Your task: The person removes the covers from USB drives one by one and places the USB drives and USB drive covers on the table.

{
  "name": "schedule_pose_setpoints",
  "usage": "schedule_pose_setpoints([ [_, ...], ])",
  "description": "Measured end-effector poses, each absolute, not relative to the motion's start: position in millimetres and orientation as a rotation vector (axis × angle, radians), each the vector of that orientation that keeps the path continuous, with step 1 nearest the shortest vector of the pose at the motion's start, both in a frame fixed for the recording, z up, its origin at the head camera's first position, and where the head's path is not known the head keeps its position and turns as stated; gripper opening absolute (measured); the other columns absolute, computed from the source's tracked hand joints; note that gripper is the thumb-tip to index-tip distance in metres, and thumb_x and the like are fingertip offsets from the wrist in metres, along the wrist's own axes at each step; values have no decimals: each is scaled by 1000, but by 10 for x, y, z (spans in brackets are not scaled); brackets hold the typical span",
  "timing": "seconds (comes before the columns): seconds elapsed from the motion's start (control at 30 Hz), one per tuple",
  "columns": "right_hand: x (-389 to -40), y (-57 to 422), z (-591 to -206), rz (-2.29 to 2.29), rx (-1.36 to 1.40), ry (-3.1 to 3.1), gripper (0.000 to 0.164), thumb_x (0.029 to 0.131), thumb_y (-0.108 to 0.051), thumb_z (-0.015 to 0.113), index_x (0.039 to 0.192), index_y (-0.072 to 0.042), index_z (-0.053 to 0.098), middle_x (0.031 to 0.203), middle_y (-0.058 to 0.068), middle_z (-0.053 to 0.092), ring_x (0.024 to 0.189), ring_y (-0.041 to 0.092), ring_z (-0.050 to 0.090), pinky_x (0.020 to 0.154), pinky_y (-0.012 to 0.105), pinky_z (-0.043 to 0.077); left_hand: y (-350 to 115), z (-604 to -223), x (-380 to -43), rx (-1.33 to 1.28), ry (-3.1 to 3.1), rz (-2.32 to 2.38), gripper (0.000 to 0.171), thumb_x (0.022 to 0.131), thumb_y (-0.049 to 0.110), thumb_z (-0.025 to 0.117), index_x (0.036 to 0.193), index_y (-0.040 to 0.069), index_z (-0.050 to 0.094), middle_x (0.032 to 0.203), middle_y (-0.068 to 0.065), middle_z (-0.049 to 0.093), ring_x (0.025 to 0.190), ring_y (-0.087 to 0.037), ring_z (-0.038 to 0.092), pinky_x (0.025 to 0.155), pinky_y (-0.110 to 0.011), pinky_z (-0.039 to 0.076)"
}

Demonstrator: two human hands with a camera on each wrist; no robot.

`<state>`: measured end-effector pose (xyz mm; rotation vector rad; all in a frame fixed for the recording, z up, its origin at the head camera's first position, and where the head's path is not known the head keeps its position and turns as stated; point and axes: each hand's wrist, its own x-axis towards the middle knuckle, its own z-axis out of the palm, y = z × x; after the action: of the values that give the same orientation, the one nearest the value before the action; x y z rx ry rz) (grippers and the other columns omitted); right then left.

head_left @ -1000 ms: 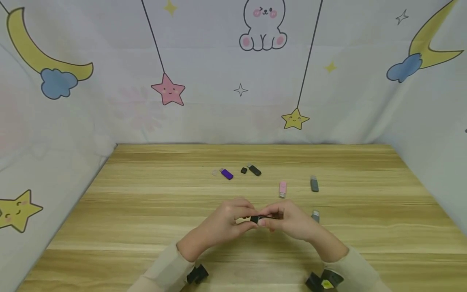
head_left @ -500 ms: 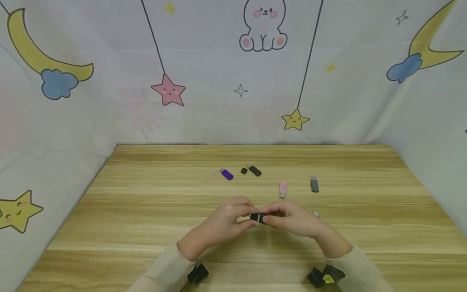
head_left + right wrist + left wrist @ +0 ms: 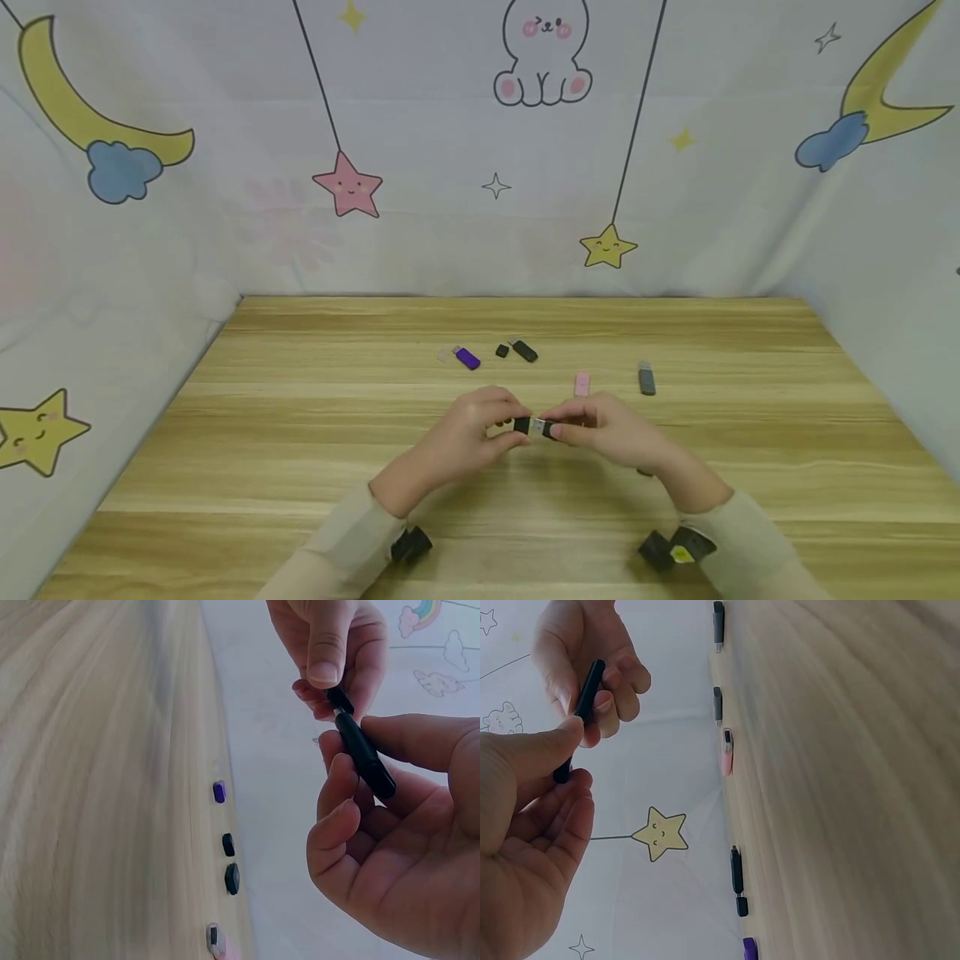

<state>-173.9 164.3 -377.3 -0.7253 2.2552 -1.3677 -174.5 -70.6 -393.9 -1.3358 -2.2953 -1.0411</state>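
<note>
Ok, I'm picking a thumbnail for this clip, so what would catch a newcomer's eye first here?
Likely the middle of the head view, where the left hand pinches a black cap and the right hand holds a black USB stick, bare metal showing between. Next, perhaps the purple stick lying farther back on the wooden table. On the white cloth behind, the smiling pink star also stands out.

From the head, looks forward and down from well back, over the table (image 3: 285,500) to the far curtain (image 3: 420,117). From each wrist, faces far, close up, turned sideways; in both, shows left hand (image 3: 525,859), right hand (image 3: 409,851), black USB stick (image 3: 364,754) and black cap (image 3: 342,700).
</note>
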Motion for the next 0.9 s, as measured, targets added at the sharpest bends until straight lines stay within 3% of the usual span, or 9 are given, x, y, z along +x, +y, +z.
schedule_pose_setpoints([
  [0.33, -1833, 1793, -3731, -1314, -593, 2383, 34, 99, -23, 56, 123, 0, 63, 112, 11, 66, 95, 18, 60, 79, 33, 51, -678, -3921, -1867, -1310, -2278, -1064, 23, 78, 5, 79, 100, -3, 72, 89, -7, 67, 78, -17, 62, 68, -19, 51],
  [0.5, -1926, 1855, -3690, -1333, -511, 2445, 37, 99, -23, 55, 127, 0, 60, 112, 14, 66, 94, 27, 60, 77, 39, 51, -639, -3817, -1944, -1272, -2368, -1073, 23, 82, 8, 77, 102, 0, 73, 90, -5, 67, 78, -15, 61, 66, -23, 52],
  [0.67, -2034, 1904, -3611, -1366, -465, 2490, 37, 100, -24, 54, 128, 0, 59, 106, 15, 65, 86, 25, 54, 70, 33, 47, -592, -3689, -2049, -1222, -2452, -1042, 25, 84, 13, 75, 105, 1, 72, 91, -3, 66, 78, -14, 59, 68, -25, 52],
  [0.9, -2191, 1962, -3532, -1380, -402, 2548, 38, 100, -23, 53, 130, 1, 57, 106, 15, 62, 83, 21, 51, 66, 27, 45, -496, -3580, -2207, -1191, -2481, -1038, 20, 84, 14, 75, 101, 3, 74, 86, -3, 60, 71, -12, 52, 60, -19, 43],
])
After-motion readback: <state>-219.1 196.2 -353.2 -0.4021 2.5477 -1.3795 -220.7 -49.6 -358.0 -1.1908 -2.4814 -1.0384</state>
